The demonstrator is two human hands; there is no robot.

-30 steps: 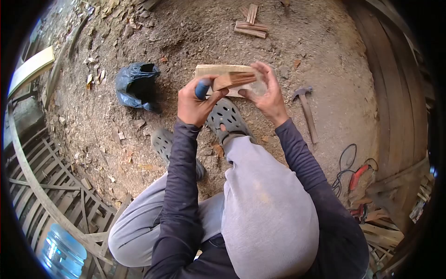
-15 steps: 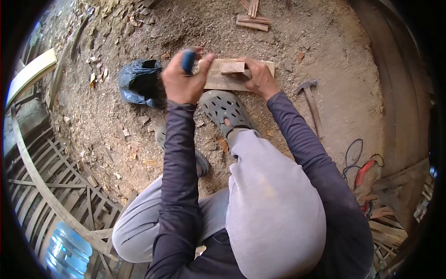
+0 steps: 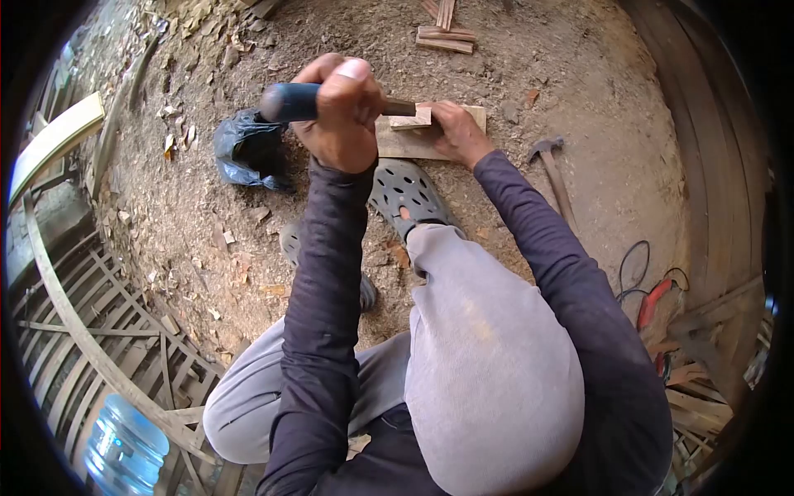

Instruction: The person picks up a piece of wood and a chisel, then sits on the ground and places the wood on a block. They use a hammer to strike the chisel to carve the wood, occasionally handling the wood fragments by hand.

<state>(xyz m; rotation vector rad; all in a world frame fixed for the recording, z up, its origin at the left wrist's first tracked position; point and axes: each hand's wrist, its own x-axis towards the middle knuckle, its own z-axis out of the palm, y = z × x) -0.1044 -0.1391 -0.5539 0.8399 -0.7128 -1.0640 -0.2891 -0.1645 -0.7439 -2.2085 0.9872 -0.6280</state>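
Note:
My left hand [image 3: 341,112] is closed around the dark blue handle of a chisel [image 3: 294,102]. The chisel lies nearly level, its metal blade pointing right and overlapping the edge of a small wooden block [image 3: 411,118] in this view. My right hand [image 3: 460,132] grips that block from its right side, fingers bent round it. Under the block is a flat pale wooden board [image 3: 405,147] on the ground, just beyond the toe of my grey clog [image 3: 405,188].
A hammer [image 3: 552,169] lies right of the board. Left of it sits a dark plastic bag [image 3: 240,149]. Several wood strips [image 3: 447,39] are stacked at the far side. A red tool [image 3: 653,303] with a cord lies at right, a blue water jug [image 3: 124,442] at lower left.
My left hand has risen and turned, swinging the chisel from end-on to level with its blade toward the block. My right hand stays on the block at nearly the same spot.

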